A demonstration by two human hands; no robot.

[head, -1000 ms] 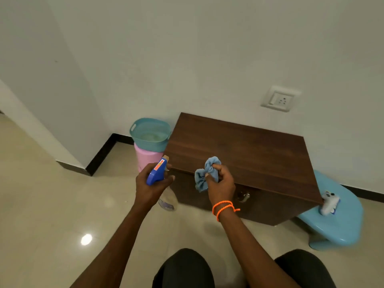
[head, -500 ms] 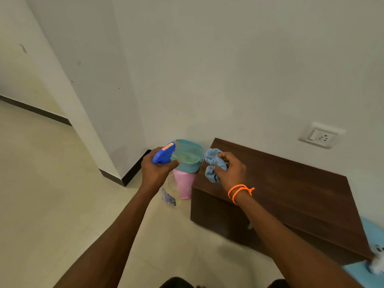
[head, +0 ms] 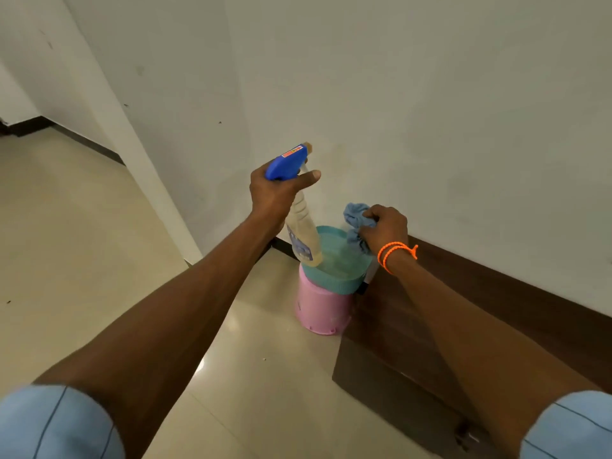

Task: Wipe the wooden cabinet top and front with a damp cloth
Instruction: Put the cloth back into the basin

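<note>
Pale wall, glossy floor. The right hand point(head: 385, 228) bunches the soft, light cloth point(head: 356, 223) over the basin point(head: 334, 279) (beside the cabinet point(head: 496, 326)); left hand point(head: 276, 193) clasps the spray bottle point(head: 299, 223).

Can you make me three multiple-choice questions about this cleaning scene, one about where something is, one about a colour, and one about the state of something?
1. Where does the teal basin sit?
A. on the pink bucket
B. on the wooden cabinet
C. on the floor

2. What colour is the spray bottle head?
A. red
B. blue
C. white

3. What state is the cloth in?
A. spread flat on the cabinet
B. hanging on the wall
C. bunched in the right hand

Answers:
1 A, the basin rests on the pink bucket beside the wooden cabinet.
2 B, the trigger head above the left hand is blue.
3 C, the right hand grips it crumpled over the basin.
</note>
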